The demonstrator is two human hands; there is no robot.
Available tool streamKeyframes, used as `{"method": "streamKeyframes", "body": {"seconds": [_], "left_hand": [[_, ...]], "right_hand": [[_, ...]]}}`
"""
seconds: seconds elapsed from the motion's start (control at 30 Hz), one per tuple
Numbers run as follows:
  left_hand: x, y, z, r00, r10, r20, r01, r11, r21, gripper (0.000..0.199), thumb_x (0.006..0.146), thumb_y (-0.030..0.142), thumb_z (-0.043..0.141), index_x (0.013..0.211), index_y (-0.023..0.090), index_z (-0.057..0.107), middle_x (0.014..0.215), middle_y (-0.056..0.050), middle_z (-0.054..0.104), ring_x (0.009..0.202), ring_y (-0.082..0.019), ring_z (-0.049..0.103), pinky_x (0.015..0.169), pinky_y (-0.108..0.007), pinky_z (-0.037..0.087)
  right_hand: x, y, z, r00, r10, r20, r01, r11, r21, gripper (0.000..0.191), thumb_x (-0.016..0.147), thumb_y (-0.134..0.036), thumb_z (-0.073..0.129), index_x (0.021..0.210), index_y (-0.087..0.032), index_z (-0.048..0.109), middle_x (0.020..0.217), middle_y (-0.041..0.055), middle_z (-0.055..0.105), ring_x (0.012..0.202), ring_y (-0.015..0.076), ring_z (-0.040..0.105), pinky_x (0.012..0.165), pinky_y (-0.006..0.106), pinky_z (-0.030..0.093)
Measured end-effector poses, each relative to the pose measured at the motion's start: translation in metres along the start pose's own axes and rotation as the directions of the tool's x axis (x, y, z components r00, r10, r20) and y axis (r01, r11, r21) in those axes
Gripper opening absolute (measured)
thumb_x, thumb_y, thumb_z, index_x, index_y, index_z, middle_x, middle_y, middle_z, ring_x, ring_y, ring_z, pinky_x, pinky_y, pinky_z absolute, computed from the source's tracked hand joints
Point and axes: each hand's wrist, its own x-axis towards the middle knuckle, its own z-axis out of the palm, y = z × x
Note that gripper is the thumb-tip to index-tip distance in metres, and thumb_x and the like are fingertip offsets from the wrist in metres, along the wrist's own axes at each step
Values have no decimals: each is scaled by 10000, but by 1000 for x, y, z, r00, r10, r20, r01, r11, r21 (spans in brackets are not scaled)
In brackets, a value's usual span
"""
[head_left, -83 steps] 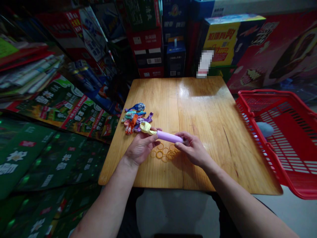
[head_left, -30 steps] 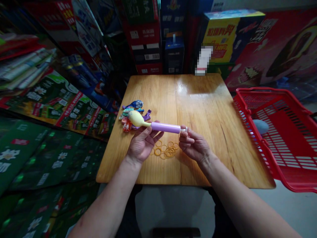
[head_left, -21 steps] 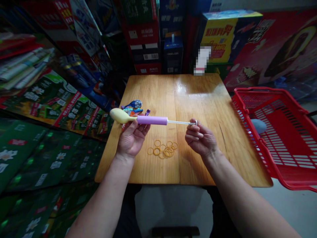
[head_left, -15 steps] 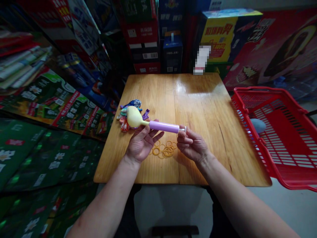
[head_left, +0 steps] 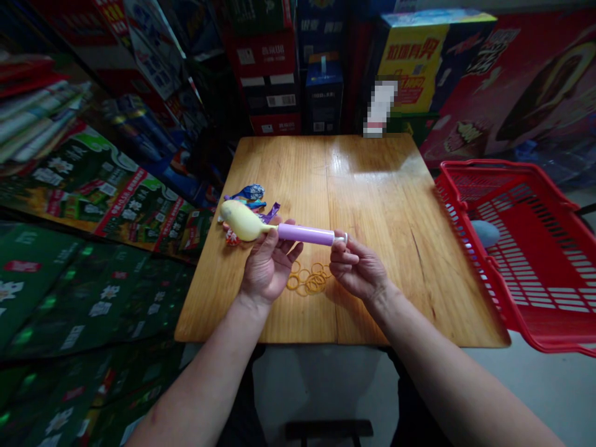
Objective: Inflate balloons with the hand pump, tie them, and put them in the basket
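A purple balloon pump (head_left: 306,234) lies level between my two hands, above the wooden table. On its left end sits a partly inflated pale yellow balloon (head_left: 242,221). My left hand (head_left: 270,264) is closed, pinching the balloon's neck at the pump's nozzle. My right hand (head_left: 357,268) grips the white plunger handle (head_left: 341,238) at the other end, which is pushed close to the barrel. Under the pump, several tan rubber bands (head_left: 311,282) lie in a loose heap. Behind the yellow balloon is a pile of flat balloons (head_left: 251,192) in blue, purple and orange, partly covered.
The wooden table (head_left: 372,205) fills the middle. At its right stands a red basket (head_left: 507,298) with a light blue balloon (head_left: 485,233) inside. Stacked cartons (head_left: 272,59) rise behind the table, and green cases (head_left: 93,298) line the left.
The yellow balloon has grown longer and now points further left. Both hands and the pump have shifted slightly, and the plunger sits a little closer to the barrel.
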Motion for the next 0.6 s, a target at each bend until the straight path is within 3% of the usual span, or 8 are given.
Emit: {"method": "streamKeyframes", "body": {"seconds": [0.2,0.43,0.6], "left_hand": [[4,4,-1,999,-46,-21,46,999,19,215,914,308,796,1108,231,746,1157,-72,795,1112,-226,739,991,-405,591],[10,29,-9,991,124,-52,-121,991,50,234,908,338,800,1116,246,744,1174,-58,787,1166,-222,715,948,-339,593],[-1,8,-4,1000,-5,7,4,999,52,284,891,333,817,1156,258,745,1192,-58,784,1102,-225,734,937,-373,591]], "right_hand": [[2,-2,-1,999,-30,15,30,999,-41,45,959,-168,702,993,-183,676,707,-68,630,447,14,329,459,119,366],[-8,-24,2,987,-151,53,157,978,-135,51,961,-175,696,982,-218,678,662,-88,571,446,22,314,457,127,339],[-6,-4,0,1000,3,-15,-4,998,-55,59,950,-196,718,1000,-191,688,749,-43,670,469,21,378,468,137,390]]}}
